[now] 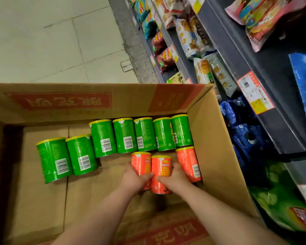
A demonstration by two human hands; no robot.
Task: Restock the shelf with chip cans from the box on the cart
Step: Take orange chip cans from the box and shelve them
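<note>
Clasping the left orange can (pixel 141 161) in the box (pixel 219 138) is the left grip (pixel 134 179); the right grip (pixel 175 177) clasps the middle orange can (pixel 161 167).

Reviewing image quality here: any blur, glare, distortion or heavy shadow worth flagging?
Head view: wide-angle distortion splays the box walls and slants the shelf; head view: soft overall, small print on green cans unreadable; head view: even light, no harsh glare, left hand and right hand gripping orange cans show clearly; head view: dark shadow along the box's left wall.
</note>
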